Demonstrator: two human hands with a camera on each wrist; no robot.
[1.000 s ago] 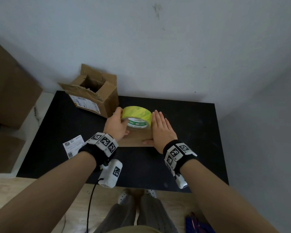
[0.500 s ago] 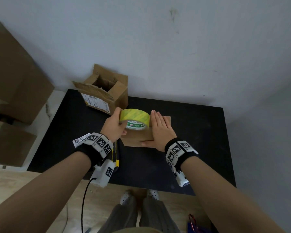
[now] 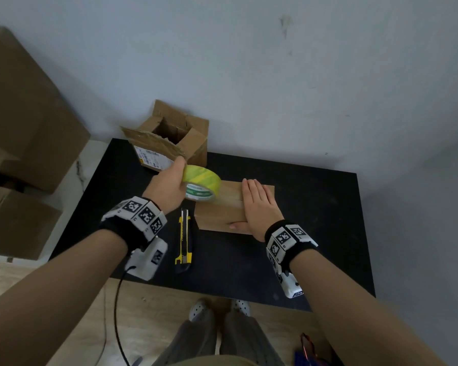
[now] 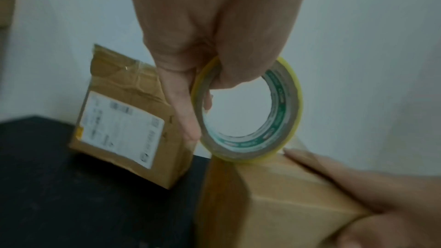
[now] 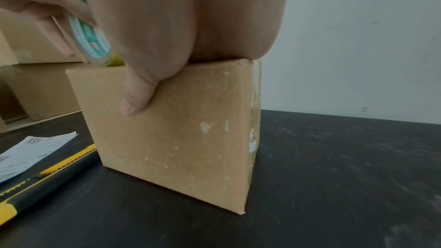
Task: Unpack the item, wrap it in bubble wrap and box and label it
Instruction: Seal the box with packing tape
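The left hand [image 3: 169,184] grips a yellow-green roll of packing tape [image 3: 202,185] at the left top edge of the closed brown cardboard box [image 3: 220,215] mid-table. The right hand [image 3: 257,204] lies flat on its top, thumb down the near side. If that hand slackens, the pull could drag the box and wrinkle the tape.

wall [image 3: 275,75]: pale grey, scuffed | floor [image 3: 64,299]: possibly light wood | table [image 3: 315,220]: black
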